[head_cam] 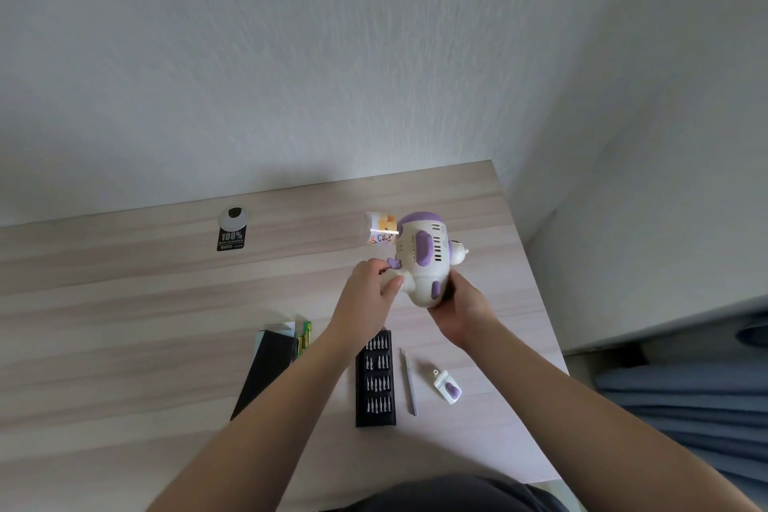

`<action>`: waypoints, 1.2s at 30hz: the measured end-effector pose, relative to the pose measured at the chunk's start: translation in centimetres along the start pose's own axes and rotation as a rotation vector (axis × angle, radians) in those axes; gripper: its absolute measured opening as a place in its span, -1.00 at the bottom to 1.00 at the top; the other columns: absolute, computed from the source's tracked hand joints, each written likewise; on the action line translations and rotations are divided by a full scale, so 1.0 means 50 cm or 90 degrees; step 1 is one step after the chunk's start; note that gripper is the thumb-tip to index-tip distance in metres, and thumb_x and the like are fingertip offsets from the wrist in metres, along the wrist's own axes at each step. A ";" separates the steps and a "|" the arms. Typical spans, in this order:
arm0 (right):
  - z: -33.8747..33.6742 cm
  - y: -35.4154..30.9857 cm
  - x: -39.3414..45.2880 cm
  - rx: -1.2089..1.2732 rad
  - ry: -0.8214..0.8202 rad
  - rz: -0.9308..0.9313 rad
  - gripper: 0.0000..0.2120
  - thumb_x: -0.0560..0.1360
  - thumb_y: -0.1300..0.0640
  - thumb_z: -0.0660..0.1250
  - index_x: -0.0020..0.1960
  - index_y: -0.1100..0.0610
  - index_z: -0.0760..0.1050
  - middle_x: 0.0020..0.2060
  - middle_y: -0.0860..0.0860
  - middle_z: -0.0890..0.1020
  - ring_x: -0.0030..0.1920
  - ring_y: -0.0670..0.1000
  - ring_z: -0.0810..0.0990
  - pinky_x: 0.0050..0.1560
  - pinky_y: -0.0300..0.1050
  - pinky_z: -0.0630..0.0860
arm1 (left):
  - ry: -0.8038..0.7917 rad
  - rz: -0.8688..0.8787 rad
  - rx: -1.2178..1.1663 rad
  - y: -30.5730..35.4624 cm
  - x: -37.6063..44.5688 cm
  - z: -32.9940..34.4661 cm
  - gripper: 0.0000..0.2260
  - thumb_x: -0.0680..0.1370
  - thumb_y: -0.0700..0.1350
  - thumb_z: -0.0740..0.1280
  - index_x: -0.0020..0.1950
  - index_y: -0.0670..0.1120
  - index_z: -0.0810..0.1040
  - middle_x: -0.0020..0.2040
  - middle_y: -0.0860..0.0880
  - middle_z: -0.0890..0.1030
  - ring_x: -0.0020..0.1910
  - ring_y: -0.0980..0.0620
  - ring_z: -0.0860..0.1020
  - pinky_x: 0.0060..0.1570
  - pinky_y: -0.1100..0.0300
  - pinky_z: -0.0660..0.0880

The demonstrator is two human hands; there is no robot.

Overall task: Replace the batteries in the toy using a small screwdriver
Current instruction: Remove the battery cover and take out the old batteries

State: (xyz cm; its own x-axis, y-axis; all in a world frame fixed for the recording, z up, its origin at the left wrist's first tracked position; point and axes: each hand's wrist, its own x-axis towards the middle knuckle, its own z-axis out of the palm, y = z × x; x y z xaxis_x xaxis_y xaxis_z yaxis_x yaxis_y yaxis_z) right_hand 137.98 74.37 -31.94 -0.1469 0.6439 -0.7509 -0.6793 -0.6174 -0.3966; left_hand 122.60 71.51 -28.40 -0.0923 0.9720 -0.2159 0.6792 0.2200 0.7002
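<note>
A white and purple toy [422, 258] is held above the wooden table [124, 303] near its far right. My left hand [368, 295] grips one of its white limbs at the lower left. My right hand [459, 310] cups it from beneath on the right. A slim grey screwdriver [409, 382] lies on the table below the hands. To its left sits a black tray of screwdriver bits [375, 380]. Green batteries [303, 339] lie beside a black case [266, 370]. A small white and purple cover piece [448, 386] rests right of the screwdriver.
A round cable grommet [234, 217] with a black label [231, 240] sits at the far left of the table. A white wall runs behind it. The table's right edge drops off beside grey fabric [685, 399].
</note>
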 end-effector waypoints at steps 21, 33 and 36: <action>0.011 -0.020 0.019 0.107 0.025 -0.034 -0.74 0.67 0.16 0.06 -0.03 0.23 0.47 -0.07 0.17 0.59 -0.09 0.06 0.59 0.18 -0.05 0.45 | 0.018 -0.227 -0.245 -0.024 0.022 -0.012 -0.74 0.61 0.03 0.24 0.12 -0.13 0.53 -0.06 -0.07 0.60 -0.26 0.07 0.54 -0.30 0.40 0.41; 0.031 -0.056 0.010 0.094 0.015 0.014 -0.79 0.65 0.20 0.14 -0.13 0.21 0.43 -0.18 0.15 0.56 -0.22 0.01 0.58 -0.57 -0.30 0.36 | -0.069 -0.254 -0.513 -0.057 -0.009 -0.001 -0.77 0.64 0.01 0.19 0.09 -0.09 0.56 -0.06 -0.09 0.57 -0.13 0.03 0.52 0.03 0.20 0.47; 0.029 -0.060 0.002 0.019 0.023 0.041 -0.84 0.60 0.25 0.18 -0.13 0.22 0.45 -0.36 0.09 0.51 -0.40 -0.02 0.44 -0.61 -0.28 0.25 | -0.087 -0.258 -0.572 -0.063 -0.012 -0.004 -0.77 0.65 -0.02 0.19 0.14 -0.13 0.54 -0.03 -0.10 0.55 -0.06 0.01 0.50 0.06 0.18 0.47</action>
State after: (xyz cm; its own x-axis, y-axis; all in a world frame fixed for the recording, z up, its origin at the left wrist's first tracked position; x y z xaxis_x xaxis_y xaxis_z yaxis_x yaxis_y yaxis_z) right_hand 138.95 76.94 -30.04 -0.1650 0.5864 -0.7930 -0.6904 -0.6429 -0.3318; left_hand 120.36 70.23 -30.31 -0.0726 0.8040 -0.5902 -0.1943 0.5690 0.7991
